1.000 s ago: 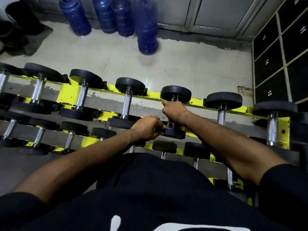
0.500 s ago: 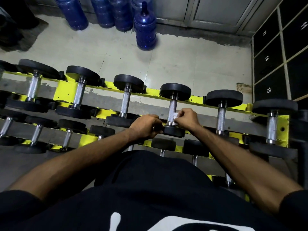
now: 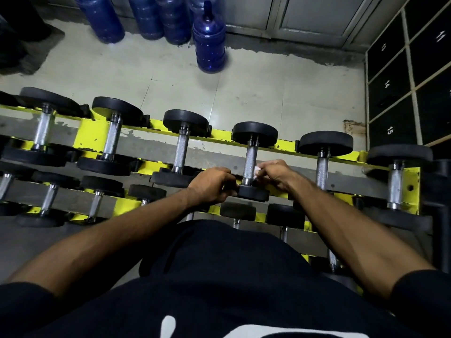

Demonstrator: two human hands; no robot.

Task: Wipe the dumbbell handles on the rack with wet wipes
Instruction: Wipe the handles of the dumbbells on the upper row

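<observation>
Several black dumbbells with knurled chrome handles lie across a yellow and grey rack (image 3: 214, 154). My left hand (image 3: 212, 186) grips the near black head of one dumbbell (image 3: 253, 191) on the top tier. Its handle (image 3: 251, 158) is bare along most of its length. My right hand (image 3: 275, 174) pinches a small white wet wipe (image 3: 257, 170) against the near right side of that handle.
Lower tiers of the rack hold smaller dumbbells (image 3: 238, 211) under my arms. Blue water jugs (image 3: 211, 37) stand on the tiled floor beyond the rack. Numbered black lockers (image 3: 390, 106) line the right wall. A black rack post (image 3: 441, 203) stands at the right end.
My right hand slid from the far end of the handle back to its near end, and the white wipe now shows. My left hand kept its grip on the near head.
</observation>
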